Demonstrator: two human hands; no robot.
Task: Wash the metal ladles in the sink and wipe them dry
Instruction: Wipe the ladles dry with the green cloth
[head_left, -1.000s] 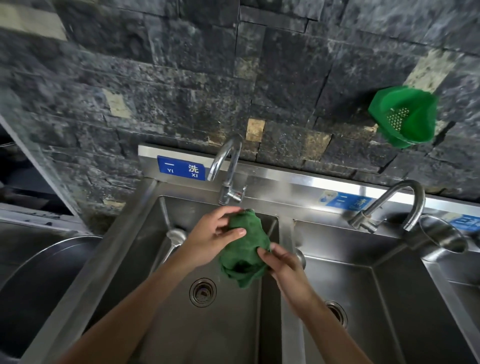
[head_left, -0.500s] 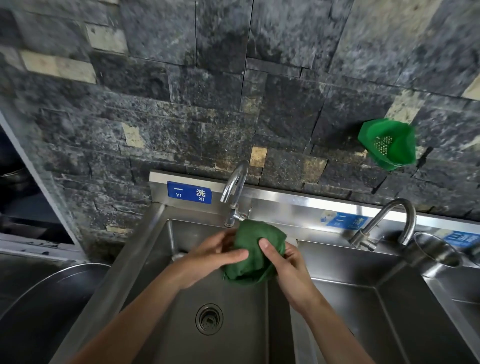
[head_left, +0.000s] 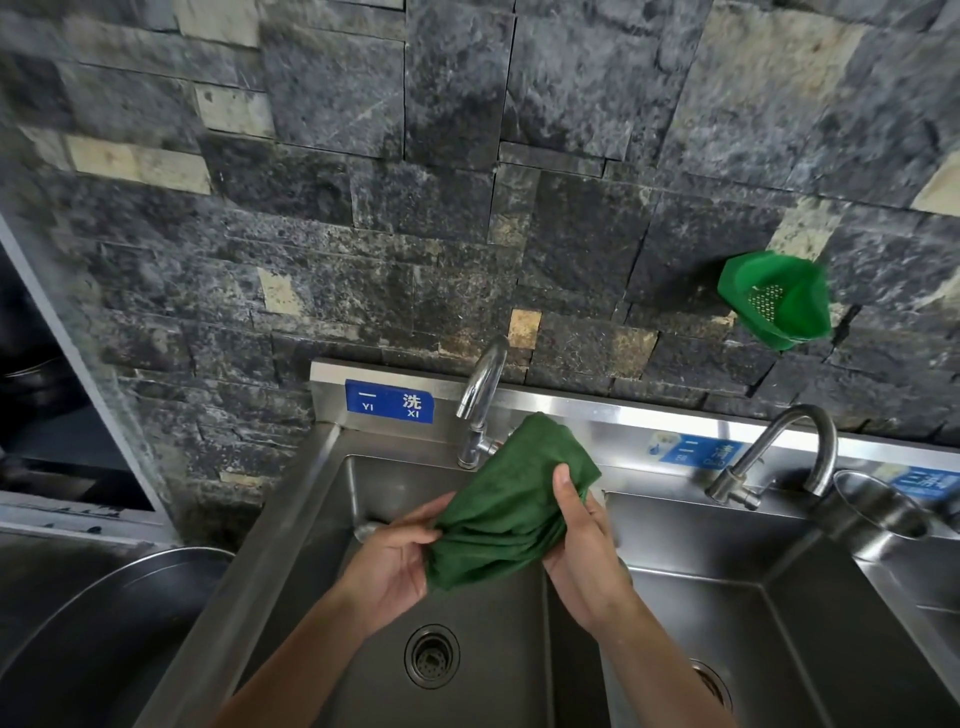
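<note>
A dark green cloth (head_left: 511, 512) is bunched and creased, held up over the left basin of the steel sink (head_left: 332, 499), just in front of the tap. Whether a ladle is wrapped inside cannot be told. A bit of metal (head_left: 365, 531), perhaps a ladle, shows at the basin's back wall.

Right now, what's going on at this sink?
A person stands at a stainless steel multi-basin sink, holding a crumpled dark green cloth above the left basin. The left hand grips its lower end and the right hand grips its right side. No water runs from the curved metal tap behind it. A ladle may be wrapped inside, but none shows clearly.
</note>
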